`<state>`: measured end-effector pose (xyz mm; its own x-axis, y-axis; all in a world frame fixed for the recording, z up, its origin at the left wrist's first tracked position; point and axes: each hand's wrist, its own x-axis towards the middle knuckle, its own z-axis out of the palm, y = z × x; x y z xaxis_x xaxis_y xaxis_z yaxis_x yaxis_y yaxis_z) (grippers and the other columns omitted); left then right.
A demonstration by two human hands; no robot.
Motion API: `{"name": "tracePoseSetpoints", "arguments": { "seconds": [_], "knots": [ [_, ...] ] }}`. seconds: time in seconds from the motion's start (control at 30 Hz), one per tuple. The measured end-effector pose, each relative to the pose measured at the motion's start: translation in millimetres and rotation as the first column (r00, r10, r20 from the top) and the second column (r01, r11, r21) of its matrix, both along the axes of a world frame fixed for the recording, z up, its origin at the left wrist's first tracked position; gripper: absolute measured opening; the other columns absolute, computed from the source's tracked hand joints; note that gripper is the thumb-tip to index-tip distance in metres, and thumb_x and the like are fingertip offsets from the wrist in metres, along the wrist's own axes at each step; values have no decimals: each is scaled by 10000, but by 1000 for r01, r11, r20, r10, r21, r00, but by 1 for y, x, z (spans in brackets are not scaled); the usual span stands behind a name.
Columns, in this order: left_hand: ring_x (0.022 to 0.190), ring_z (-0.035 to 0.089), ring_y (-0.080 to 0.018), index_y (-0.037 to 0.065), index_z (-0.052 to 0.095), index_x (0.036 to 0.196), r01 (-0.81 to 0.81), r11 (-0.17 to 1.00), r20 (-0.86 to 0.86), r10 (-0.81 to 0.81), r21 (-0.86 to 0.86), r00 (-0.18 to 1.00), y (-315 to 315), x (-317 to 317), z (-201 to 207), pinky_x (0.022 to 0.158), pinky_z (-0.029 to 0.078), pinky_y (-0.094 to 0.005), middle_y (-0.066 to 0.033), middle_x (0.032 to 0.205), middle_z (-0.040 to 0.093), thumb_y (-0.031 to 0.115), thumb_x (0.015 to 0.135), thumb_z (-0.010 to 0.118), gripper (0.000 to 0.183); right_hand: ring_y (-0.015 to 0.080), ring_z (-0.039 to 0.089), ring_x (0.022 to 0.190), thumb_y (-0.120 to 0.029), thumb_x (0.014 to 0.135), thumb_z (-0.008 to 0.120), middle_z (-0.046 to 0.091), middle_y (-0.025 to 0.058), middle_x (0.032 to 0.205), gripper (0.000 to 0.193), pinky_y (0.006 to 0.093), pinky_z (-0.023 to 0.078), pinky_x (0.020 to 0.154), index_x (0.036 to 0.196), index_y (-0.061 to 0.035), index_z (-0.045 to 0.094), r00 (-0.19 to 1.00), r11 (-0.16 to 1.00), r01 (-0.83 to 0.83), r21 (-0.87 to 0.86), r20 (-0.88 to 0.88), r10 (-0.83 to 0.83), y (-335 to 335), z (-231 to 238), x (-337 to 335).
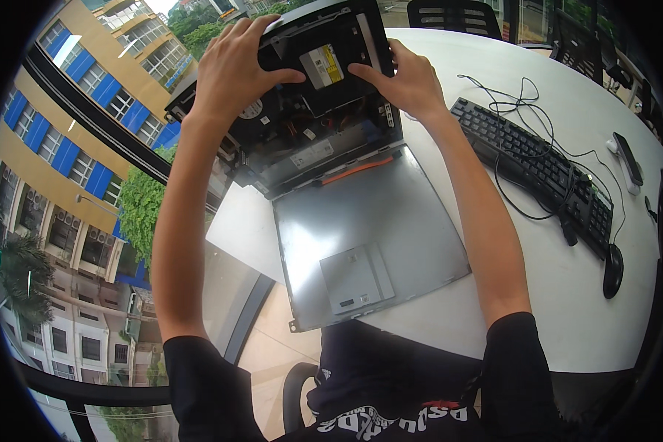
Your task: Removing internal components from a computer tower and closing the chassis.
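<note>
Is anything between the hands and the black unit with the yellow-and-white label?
Nothing visible: the left hand and right hand grip the black unit at opposite sides. The grey metal panel lies nearer the body, the black keyboard off right.

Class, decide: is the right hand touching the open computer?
Touching. The head view shows the right hand gripping the open computer at its edge, thumb lying against the inner side.
</note>
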<state>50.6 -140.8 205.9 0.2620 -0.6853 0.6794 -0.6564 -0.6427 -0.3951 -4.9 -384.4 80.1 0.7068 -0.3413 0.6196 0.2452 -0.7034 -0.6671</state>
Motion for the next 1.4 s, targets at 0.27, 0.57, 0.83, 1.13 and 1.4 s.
{"name": "tracePoseSetpoints", "arguments": {
  "seconds": [0.27,0.57,0.83,1.13,1.4],
  "knots": [
    [1134,669,-281,136,638,1321,103,989,21,-106,106,994,6,17,13,1044,521,-454,-81,1125,685,669,582,897,947,308,756,910,-662,793,771,770,146,936,748,403,577,869,1185,-30,687,999,1000,5,-5,33,-5,-1,-3,1],
    [969,752,-307,124,578,1331,51,992,-167,-31,112,986,8,10,11,929,590,-440,-149,1055,758,664,595,900,968,290,747,954,-717,751,776,761,154,967,872,389,569,909,1221,5,645,997,995,-75,68,-18,77,4,-10,5],
    [801,777,-280,140,637,1257,56,989,-77,-46,134,996,10,18,13,854,627,-395,-130,939,781,746,571,865,943,275,734,1026,-722,764,758,753,157,1012,823,381,556,940,1218,-42,667,998,997,-55,62,-37,57,2,-10,8],
    [996,730,-298,131,638,1280,176,983,-92,-170,60,981,5,15,14,913,546,-411,-133,1096,752,520,708,903,740,274,704,1079,-655,779,793,736,142,1114,772,376,541,966,1246,-53,671,996,979,-88,182,-14,92,12,-11,8],
    [1122,695,-349,32,601,1378,-23,998,-392,-2,-59,920,-14,-14,16,983,528,-448,-234,1208,712,558,865,761,752,238,699,989,-657,816,765,731,116,1040,717,356,538,887,1190,-49,697,985,970,-167,176,63,158,5,-18,11]
  ]
}}
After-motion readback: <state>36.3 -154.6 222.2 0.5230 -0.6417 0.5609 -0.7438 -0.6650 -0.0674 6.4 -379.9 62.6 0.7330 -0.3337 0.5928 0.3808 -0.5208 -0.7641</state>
